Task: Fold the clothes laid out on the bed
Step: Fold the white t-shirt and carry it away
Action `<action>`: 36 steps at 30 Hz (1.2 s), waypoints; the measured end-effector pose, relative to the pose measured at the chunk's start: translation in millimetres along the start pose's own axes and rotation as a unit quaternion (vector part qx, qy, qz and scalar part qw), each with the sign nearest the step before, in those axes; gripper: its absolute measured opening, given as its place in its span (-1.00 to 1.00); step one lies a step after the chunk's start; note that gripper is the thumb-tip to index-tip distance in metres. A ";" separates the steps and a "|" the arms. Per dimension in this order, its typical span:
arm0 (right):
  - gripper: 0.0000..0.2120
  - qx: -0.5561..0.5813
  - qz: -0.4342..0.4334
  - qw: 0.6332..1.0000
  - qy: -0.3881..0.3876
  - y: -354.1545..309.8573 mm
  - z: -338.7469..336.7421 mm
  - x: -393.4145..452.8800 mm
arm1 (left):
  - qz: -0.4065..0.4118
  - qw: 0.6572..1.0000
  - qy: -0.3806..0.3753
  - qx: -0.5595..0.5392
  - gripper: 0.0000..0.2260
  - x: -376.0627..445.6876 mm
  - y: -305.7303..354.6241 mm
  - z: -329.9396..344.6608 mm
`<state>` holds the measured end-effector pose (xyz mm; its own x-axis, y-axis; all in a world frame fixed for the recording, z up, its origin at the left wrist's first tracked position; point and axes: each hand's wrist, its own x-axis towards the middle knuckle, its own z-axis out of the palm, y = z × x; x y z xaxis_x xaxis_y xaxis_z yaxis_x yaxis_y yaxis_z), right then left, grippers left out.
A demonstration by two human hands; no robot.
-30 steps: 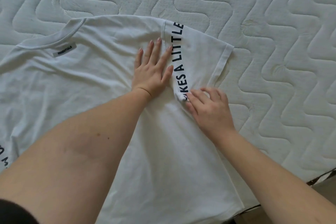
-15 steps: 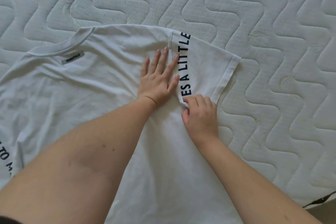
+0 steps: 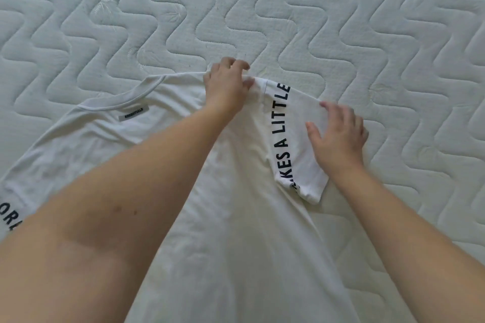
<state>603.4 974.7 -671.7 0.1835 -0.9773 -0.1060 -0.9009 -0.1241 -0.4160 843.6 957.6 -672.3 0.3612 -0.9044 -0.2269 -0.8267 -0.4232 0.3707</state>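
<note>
Head view shows me the white cotton T-shirt with black lettering lying flat on the bed's quilted white mattress, neckline away from me; its right sleeve is angled inward over the body; my left hand pinches the shoulder edge with curled fingers, my right hand rests on the sleeve, fingers loosely spread, gripping nothing. I judge the risk is the shoulder pinch lifting unevenly; the sleeve could slip from under the flat palm, bunch at the armpit and crease the fold crooked.
</note>
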 end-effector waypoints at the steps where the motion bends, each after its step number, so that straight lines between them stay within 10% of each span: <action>1: -0.53 -0.014 0.040 0.999 -0.025 6.6 -4.3 16.1 | -0.010 0.998 -0.042 0.046 -0.69 12.2 2.5 -5.9; 6: -0.66 -0.047 0.104 0.987 -0.114 31.7 -10.8 64.8 | 0.033 0.978 -0.122 0.167 -0.95 45.3 21.8 -18.8; 14: -0.62 0.068 0.013 0.994 0.087 56.7 28.1 46.5 | 0.052 0.998 -0.031 0.020 -0.86 42.9 4.1 14.7; 24: -0.53 0.037 0.000 0.996 0.085 59.5 34.2 49.4 | 0.088 0.976 -0.126 0.153 -0.77 50.5 4.9 -7.0; 27: -0.46 0.034 0.005 0.997 0.072 60.7 32.5 49.1 | 0.102 0.970 -0.046 0.218 -0.82 46.3 5.0 -11.9; 31: -0.39 0.038 0.029 0.998 0.028 55.5 22.7 52.2 | 0.066 0.994 0.072 0.047 -0.83 15.7 2.8 -19.5; 36: -0.67 0.067 0.068 0.988 -0.119 34.6 -23.2 56.2 | -0.079 0.975 -0.061 -0.201 -0.74 -38.5 -12.8 -15.1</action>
<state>573.4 911.5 -671.1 0.1669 -0.9131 -0.3721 -0.8665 0.0442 -0.4972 846.7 997.0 -654.7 0.3961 -0.8237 -0.4058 -0.5204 -0.5654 0.6399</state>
